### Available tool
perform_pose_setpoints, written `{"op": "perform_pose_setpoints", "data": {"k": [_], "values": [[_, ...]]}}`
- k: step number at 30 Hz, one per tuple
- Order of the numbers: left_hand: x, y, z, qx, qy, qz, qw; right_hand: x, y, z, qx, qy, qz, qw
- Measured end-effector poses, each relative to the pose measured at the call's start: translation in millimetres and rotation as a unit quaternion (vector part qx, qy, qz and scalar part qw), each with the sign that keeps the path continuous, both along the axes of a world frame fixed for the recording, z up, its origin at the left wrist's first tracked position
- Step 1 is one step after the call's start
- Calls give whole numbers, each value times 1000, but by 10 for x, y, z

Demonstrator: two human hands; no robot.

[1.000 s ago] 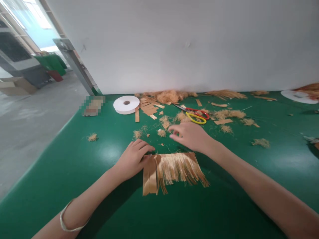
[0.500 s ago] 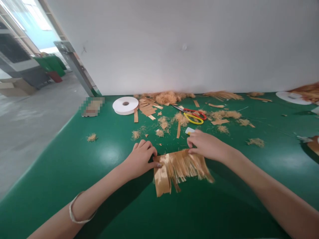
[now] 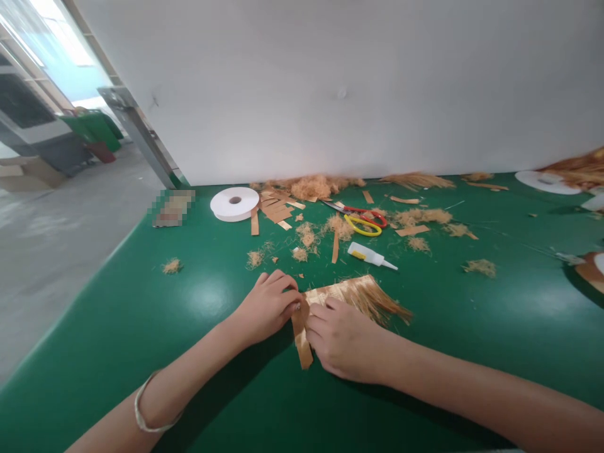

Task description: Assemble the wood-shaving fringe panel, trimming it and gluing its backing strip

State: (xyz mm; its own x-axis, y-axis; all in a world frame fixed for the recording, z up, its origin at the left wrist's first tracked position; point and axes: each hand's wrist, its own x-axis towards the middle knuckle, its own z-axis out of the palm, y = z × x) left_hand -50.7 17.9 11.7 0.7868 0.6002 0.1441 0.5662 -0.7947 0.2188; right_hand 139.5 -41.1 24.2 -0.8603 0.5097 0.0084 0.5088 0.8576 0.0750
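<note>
A golden-tan fringed strip (image 3: 368,292) lies on the green table in front of me, its frayed threads hanging towards the right. My left hand (image 3: 274,305) pinches its left upper corner between thumb and fingers. My right hand (image 3: 346,340) is closed over the left part, next to a flat tan tab (image 3: 302,343) that points down towards me; the right fingertips are partly hidden. Just beyond the strip lies a white glue bottle (image 3: 370,255) with a thin nozzle and a yellow label, touched by neither hand.
Scissors (image 3: 363,220) with red and yellow handles lie among tan scraps and fluffy fibre clumps (image 3: 316,187). A white ribbon roll (image 3: 234,204) sits to the left, near a blurred-out flat object (image 3: 172,207). Behind the green table (image 3: 117,314) stands a white panel (image 3: 302,94).
My right hand has moved from the strip's upper right edge down and left to its left part. The glue bottle, mostly covered before, now shows. The tab beside my left hand looks narrower.
</note>
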Motion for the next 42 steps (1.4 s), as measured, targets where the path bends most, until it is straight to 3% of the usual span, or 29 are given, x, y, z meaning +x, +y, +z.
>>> {"op": "perform_pose_setpoints", "data": {"k": [4, 7, 11, 13, 15, 19, 22, 24, 31, 37, 42], "values": [[5, -2, -15, 5, -1, 6, 1000, 45, 92, -47, 7, 42, -1, 999], [6, 3, -15, -5, -12, 12, 1000, 70, 141, 2, -36, 78, -19, 996], [20, -4, 22, -58, -89, 14, 994, 88, 235, 94, -151, 134, -127, 971], [36, -23, 56, -131, -159, 44, 978, 113, 320, 109, -213, 175, -187, 943], [58, -50, 88, -246, -230, 87, 938, 145, 420, 95, -277, 210, -218, 912], [129, -77, 96, -447, -350, 132, 812, 191, 587, 39, -366, 268, -225, 862], [199, -62, 74, -516, -392, 181, 739, 201, 646, 38, -389, 306, -226, 839], [243, -47, 67, -529, -402, 207, 718, 207, 660, 64, -402, 315, -220, 831], [279, -48, 75, -544, -420, 229, 689, 262, 692, 127, -385, 337, -237, 826], [318, -87, 86, -599, -446, 223, 627, 261, 693, 117, -362, 326, -243, 839], [342, -100, 42, -565, -450, 204, 660, 296, 683, 137, -339, 289, -226, 866]]}}
